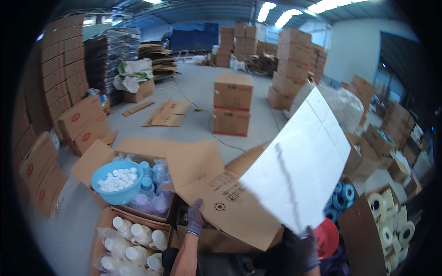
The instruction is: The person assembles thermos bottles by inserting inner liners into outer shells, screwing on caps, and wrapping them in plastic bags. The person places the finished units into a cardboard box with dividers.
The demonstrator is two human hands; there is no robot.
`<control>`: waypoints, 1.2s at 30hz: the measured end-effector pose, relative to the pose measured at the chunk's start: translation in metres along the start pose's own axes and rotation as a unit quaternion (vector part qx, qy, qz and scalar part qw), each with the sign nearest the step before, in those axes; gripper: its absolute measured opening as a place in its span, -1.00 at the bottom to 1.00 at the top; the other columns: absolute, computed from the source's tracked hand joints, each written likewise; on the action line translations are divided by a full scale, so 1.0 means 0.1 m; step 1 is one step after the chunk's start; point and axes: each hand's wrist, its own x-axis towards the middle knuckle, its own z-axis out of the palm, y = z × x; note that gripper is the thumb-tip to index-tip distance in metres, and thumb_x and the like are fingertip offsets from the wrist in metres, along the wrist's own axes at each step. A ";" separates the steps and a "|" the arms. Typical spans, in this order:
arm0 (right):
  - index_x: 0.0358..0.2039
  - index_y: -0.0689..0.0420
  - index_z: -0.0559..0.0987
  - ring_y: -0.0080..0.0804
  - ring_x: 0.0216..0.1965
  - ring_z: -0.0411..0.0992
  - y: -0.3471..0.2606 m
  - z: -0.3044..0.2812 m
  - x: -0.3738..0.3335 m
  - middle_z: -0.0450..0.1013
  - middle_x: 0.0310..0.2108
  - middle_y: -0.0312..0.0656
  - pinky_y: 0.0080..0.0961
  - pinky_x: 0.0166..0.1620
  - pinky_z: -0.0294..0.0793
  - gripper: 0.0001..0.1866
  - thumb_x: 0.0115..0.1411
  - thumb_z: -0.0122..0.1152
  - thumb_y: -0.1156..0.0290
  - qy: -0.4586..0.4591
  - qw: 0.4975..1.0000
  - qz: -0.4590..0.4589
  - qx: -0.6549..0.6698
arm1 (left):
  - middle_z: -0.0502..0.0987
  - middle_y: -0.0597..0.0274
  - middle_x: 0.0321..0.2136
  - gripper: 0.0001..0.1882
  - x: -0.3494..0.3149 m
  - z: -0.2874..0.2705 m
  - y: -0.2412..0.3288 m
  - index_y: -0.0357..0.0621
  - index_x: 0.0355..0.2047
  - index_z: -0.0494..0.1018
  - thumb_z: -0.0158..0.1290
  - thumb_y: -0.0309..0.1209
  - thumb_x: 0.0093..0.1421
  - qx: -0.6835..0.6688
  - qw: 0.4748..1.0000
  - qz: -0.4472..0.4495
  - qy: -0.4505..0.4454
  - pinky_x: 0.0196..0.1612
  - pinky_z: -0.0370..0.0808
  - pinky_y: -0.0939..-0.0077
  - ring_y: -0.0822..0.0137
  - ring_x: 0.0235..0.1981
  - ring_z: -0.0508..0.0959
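Observation:
My left hand point(195, 220), in a greyish-purple glove, grips the left edge of a flap point(237, 207) on the cardboard box point(221, 241) in front of me. The flap lies slanted across the box and hides most of its inside. My right hand point(300, 246), also gloved and somewhat blurred, holds a large white sheet point(301, 161) by its bottom corner. The sheet stands tilted up to the right of the box, with a grey crease-like streak down it.
At left, one carton holds a blue basin point(119, 195) of small white pieces; a nearer carton holds white bottles point(140, 232). A red basin point(327, 239), blue rings point(343, 195) and a carton of cream-coloured rolls point(389, 230) are at right. Two stacked cartons point(231, 103) stand ahead.

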 end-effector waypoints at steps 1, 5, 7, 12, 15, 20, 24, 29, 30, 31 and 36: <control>0.13 0.02 0.42 -0.19 0.02 0.44 0.33 -0.14 0.37 0.47 0.04 -0.18 -0.16 0.04 0.47 -0.52 0.27 0.11 0.07 -0.044 0.997 0.051 -0.038 | 0.55 0.02 -0.07 -0.48 0.05 0.17 0.06 -0.30 0.10 0.38 0.23 -0.43 0.14 0.028 0.999 0.028 -0.005 0.00 0.57 0.08 0.07 -0.09 0.58; 0.14 0.14 0.44 -0.03 0.07 0.47 0.96 0.60 0.91 0.51 0.03 -0.06 -0.03 0.20 0.39 -0.52 0.28 0.02 0.16 -0.048 0.984 0.085 0.149 | 0.61 0.14 -0.18 -0.57 0.26 0.70 0.77 -0.35 -0.02 0.48 0.26 -0.39 0.14 0.180 0.974 0.106 -0.090 -0.13 0.57 0.41 0.28 -0.21 0.61; 0.10 0.13 0.46 -0.10 0.05 0.46 0.98 0.63 1.02 0.51 0.01 -0.11 -0.06 0.19 0.40 -0.57 0.31 0.02 0.19 -0.028 0.987 0.060 0.145 | 0.60 0.16 -0.18 -0.60 -0.05 1.38 1.09 -0.35 -0.04 0.49 0.23 -0.35 0.18 0.325 0.938 0.067 -0.098 -0.12 0.54 0.47 0.35 -0.20 0.59; 0.12 0.17 0.44 -0.18 0.07 0.45 1.30 0.71 1.36 0.49 0.03 -0.14 -0.15 0.22 0.38 -0.58 0.35 0.00 0.22 -0.047 0.986 0.040 0.154 | 0.57 0.25 -0.12 -0.58 -0.42 1.58 1.31 -0.30 0.03 0.47 0.21 -0.38 0.19 0.238 0.930 0.222 -0.168 -0.05 0.49 0.50 0.42 -0.11 0.54; 0.11 0.23 0.42 -0.22 0.04 0.46 1.26 1.41 1.24 0.48 0.02 -0.11 -0.23 0.15 0.42 -0.57 0.33 0.04 0.24 -0.098 0.992 0.009 0.082 | 0.55 0.25 -0.08 -0.60 -0.85 1.42 1.67 -0.30 0.05 0.45 0.18 -0.49 0.20 0.154 0.943 0.267 -0.126 -0.02 0.45 0.54 0.43 -0.10 0.51; 0.14 0.26 0.39 -0.24 -0.03 0.48 1.04 2.70 1.49 0.47 -0.01 -0.06 -0.30 0.04 0.49 -0.54 0.29 0.10 0.30 -0.205 0.978 -0.035 0.018 | 0.45 0.02 0.10 -0.49 -0.88 0.94 1.95 -0.27 0.23 0.27 0.04 -0.58 0.25 0.074 0.897 0.435 -0.002 0.14 0.48 0.24 0.15 0.08 0.49; 0.09 0.00 0.44 -0.26 -0.06 0.45 0.76 4.09 2.77 0.44 -0.02 -0.24 -0.29 0.04 0.44 -0.57 0.23 0.23 0.22 -0.186 0.981 0.039 -0.039 | 0.39 0.12 0.09 -0.45 0.69 1.09 2.97 -0.30 0.25 0.19 0.03 -0.35 0.32 0.250 0.853 0.459 -0.006 0.13 0.36 0.40 0.26 0.07 0.41; 0.00 -0.01 0.46 -0.28 0.02 0.44 0.57 4.89 2.64 0.43 0.01 -0.33 -0.18 -0.05 0.57 -0.66 0.25 0.24 0.22 -0.272 0.960 0.055 -0.033 | 0.17 0.24 0.30 -0.33 1.25 0.94 3.80 -0.01 0.42 0.00 -0.28 0.00 0.40 0.357 0.880 0.312 -0.037 0.25 0.18 0.13 0.19 0.31 0.15; 0.04 0.05 0.45 -0.24 -0.03 0.48 0.62 4.61 2.52 0.47 -0.03 -0.23 -0.09 -0.02 0.61 -0.64 0.27 0.22 0.25 -0.316 0.944 0.090 -0.005 | 0.11 0.26 0.35 -0.30 1.09 0.77 3.55 0.07 0.44 -0.06 -0.33 0.08 0.39 0.450 0.836 0.308 -0.068 0.28 0.14 -0.03 0.12 0.35 0.10; 0.07 0.10 0.42 -0.20 -0.06 0.50 0.68 4.38 2.22 0.49 -0.05 -0.20 -0.11 -0.06 0.65 -0.59 0.28 0.21 0.23 -0.313 0.945 0.097 -0.021 | 0.05 0.27 0.39 -0.27 0.89 0.57 3.34 0.15 0.47 -0.12 -0.38 0.15 0.39 0.533 0.781 0.312 -0.094 0.30 0.10 -0.19 0.04 0.40 0.05; 0.07 0.15 0.42 -0.33 -0.10 0.51 1.12 3.27 1.07 0.46 -0.02 -0.16 -0.22 -0.13 0.68 -0.58 0.29 0.24 0.23 -0.288 0.920 0.244 -0.105 | 0.29 0.15 0.22 -0.39 -0.56 -0.11 1.87 0.06 0.34 0.09 0.04 -0.20 0.35 0.181 0.954 0.095 -0.222 0.07 0.54 0.12 0.09 0.16 0.40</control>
